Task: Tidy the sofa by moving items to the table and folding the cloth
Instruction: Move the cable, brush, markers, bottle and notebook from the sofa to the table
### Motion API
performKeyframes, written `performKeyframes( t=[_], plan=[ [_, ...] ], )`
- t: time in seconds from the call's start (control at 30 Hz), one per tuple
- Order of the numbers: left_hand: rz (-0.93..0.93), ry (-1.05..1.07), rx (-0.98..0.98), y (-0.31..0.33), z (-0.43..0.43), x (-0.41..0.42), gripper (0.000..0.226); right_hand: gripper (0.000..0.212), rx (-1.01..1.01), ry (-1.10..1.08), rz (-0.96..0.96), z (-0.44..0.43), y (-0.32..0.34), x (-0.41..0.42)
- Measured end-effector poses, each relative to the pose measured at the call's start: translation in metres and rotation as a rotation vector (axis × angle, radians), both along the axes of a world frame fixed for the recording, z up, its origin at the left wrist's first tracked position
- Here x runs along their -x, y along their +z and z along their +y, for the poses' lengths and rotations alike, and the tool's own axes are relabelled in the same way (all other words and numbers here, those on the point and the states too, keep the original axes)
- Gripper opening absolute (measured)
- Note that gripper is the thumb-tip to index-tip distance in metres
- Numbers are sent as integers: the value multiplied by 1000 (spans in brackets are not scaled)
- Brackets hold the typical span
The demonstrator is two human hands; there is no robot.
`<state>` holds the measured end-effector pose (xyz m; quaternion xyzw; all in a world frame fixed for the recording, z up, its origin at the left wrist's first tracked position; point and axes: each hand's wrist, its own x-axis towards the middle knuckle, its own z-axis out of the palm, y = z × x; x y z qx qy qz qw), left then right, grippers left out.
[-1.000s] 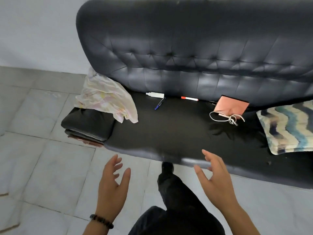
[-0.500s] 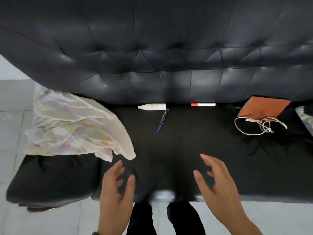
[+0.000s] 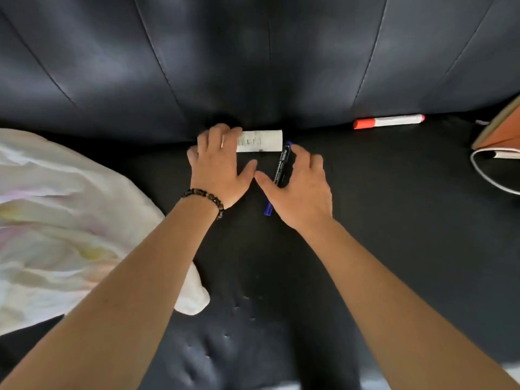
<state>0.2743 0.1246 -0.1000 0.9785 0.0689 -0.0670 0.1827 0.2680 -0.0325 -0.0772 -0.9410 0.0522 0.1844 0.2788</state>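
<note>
A white tube [image 3: 260, 140] lies on the black sofa seat [image 3: 408, 243] against the backrest. My left hand [image 3: 218, 167], with a bead bracelet on the wrist, has its fingers laid over the tube's left end, thumb spread away from it. A blue-capped black pen [image 3: 281, 167] lies just right of the tube. My right hand [image 3: 302, 190] hovers over it, the pen in the gap between thumb and fingers, not pinched. A crumpled pale cloth [image 3: 56, 220] covers the seat's left part.
A white marker with a red cap [image 3: 389, 121] lies at the backrest crease to the right. An orange notebook [image 3: 503, 130] and a white cable [image 3: 488, 177] sit at the right edge. The tufted backrest [image 3: 253, 52] fills the top.
The view has closed in on the sofa seat. Both hands reached forward from the front edge: the left onto the white tube, the right over the pen.
</note>
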Motion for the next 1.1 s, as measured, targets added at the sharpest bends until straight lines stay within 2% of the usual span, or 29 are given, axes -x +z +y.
performKeyframes(
  t=[0.1,0.2,0.37,0.47,0.53,0.6,0.67,0.77,0.87,0.97,1.1],
  plan=[
    [-48,-46,-192,-15,-2,-8,63,77,48,-9,-14,-2,-18,-1],
    [-51,-39,-252,-10,-7,-12,56,61,22,10,-17,-8,-18,2],
    [39,-42,-179,3,-4,-3,48,50,17,43,45,-30,-4,21],
    [109,41,-103,11,-2,9,44,49,17,49,74,-49,2,47],
    [138,75,-14,21,-9,27,43,48,7,37,114,-64,8,69],
    [159,176,164,36,-26,61,40,47,-48,-9,142,-79,19,92],
    [146,325,348,63,-48,109,33,48,-92,-36,120,-93,38,117],
    [124,446,450,121,-77,179,25,48,-144,-115,93,-115,79,154],
    [99,553,554,192,-95,234,31,47,-203,-215,84,-136,137,189],
    [81,585,594,267,-105,265,42,46,-239,-293,50,-153,205,219],
    [20,542,646,369,-109,279,36,45,-277,-354,-36,-170,307,252]
  ],
)
